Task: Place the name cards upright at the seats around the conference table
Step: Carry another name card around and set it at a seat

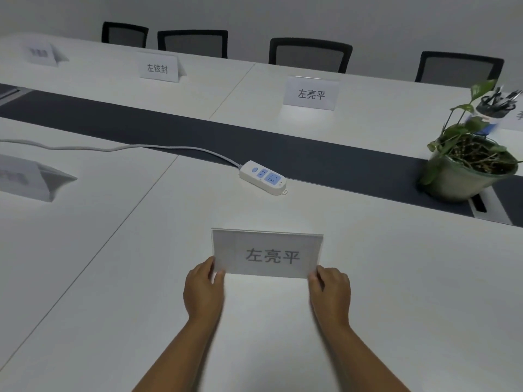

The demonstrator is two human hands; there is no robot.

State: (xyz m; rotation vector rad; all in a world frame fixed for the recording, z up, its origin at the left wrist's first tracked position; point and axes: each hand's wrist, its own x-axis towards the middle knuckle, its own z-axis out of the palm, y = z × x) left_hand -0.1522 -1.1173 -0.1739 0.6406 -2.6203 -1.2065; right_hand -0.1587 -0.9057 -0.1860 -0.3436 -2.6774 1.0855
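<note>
A clear acrylic name card [267, 253] with black characters stands upright on the white conference table [396, 292] in front of me. My left hand [202, 290] grips its lower left corner and my right hand [329, 290] grips its lower right corner. Across the table, three other name cards stand upright: one opposite me [310, 93], one further left [159, 67] and one at the far left [42, 53]. On my side, another name card [27, 176] stands at the left edge.
A white power strip [263, 178] with its cord [113, 147] lies just beyond the held card. A potted plant [464, 162] and a pen holder [493, 107] stand at the right. A dark strip [325, 154] runs along the table's middle. Several black chairs [310, 55] line the far side.
</note>
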